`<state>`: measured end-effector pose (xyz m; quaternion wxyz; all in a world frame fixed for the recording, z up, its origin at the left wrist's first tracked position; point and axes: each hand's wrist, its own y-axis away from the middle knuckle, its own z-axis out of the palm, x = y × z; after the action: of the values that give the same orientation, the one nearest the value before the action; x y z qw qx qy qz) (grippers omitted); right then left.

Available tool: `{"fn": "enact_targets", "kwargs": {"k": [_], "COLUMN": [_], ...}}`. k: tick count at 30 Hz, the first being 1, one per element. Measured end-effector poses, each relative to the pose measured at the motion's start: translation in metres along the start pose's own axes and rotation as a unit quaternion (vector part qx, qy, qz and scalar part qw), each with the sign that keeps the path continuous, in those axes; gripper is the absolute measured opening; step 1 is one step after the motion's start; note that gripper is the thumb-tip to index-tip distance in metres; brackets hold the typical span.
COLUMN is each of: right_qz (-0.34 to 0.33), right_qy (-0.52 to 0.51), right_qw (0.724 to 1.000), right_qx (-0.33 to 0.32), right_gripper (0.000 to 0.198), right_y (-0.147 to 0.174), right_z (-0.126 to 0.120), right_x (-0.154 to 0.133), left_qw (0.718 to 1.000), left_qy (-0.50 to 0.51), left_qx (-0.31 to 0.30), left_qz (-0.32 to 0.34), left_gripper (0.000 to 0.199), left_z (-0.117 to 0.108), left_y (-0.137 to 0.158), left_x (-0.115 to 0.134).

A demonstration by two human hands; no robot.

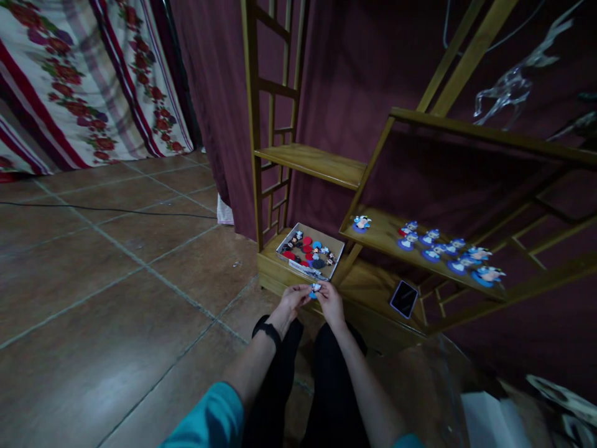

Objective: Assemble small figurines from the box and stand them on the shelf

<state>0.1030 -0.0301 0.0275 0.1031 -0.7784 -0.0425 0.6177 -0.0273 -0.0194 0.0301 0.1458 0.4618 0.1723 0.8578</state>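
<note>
Between my two hands is a small toy figurine (316, 288) with a white top and a blue round base. The fingers of my left hand (293, 298) pinch it from the left side. From the right, my right hand (331, 301) grips it with closed fingers. Just beyond them, a shallow cardboard box (336, 249) sits on the low shelf, holding several small figurines and red, blue and dark round bases. More figurines on round bases, such as a white and blue one (361, 223), stand on the raised shelf to the right.
The wooden shelf unit (308, 163) rises in front of me. A dark-screened tablet or phone (403, 299) lies on its lower shelf. A clear horse ornament (506, 87) stands higher up. A black cable (107, 209) crosses the tiled floor; a white box (492, 420) is at lower right.
</note>
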Motion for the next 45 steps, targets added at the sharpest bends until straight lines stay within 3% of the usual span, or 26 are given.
{"fn": "enact_targets", "kwargs": {"k": [6, 12, 28, 37, 45], "right_qz": [0.052, 0.123, 0.164, 0.205, 0.225], "right_qy": [-0.092, -0.188, -0.268, -0.347, -0.355], "right_qw": [0.992, 0.974, 0.949, 0.914, 0.905], "right_qx": [0.076, 0.0, -0.016, -0.038, -0.061], "right_gripper": [0.031, 0.037, 0.034, 0.038, 0.032], "right_y": [-0.003, -0.002, 0.001, 0.0, 0.001], "right_z": [0.002, 0.003, -0.006, -0.004, -0.002], "right_x": [0.013, 0.005, -0.006, 0.001, 0.001], "left_qw": [0.999, 0.999, 0.998, 0.995, 0.998], "left_qy": [0.026, 0.04, 0.012, 0.026, 0.031], "left_qx": [0.005, -0.022, -0.053, -0.084, -0.028], "left_qz": [-0.018, -0.019, 0.039, -0.04, -0.045], "left_gripper": [0.011, 0.018, 0.024, 0.013, 0.007], "left_z": [-0.001, -0.004, -0.001, -0.002, -0.002], "left_y": [0.001, 0.002, 0.008, 0.006, 0.001], "left_x": [0.002, 0.003, 0.001, 0.004, 0.003]}}
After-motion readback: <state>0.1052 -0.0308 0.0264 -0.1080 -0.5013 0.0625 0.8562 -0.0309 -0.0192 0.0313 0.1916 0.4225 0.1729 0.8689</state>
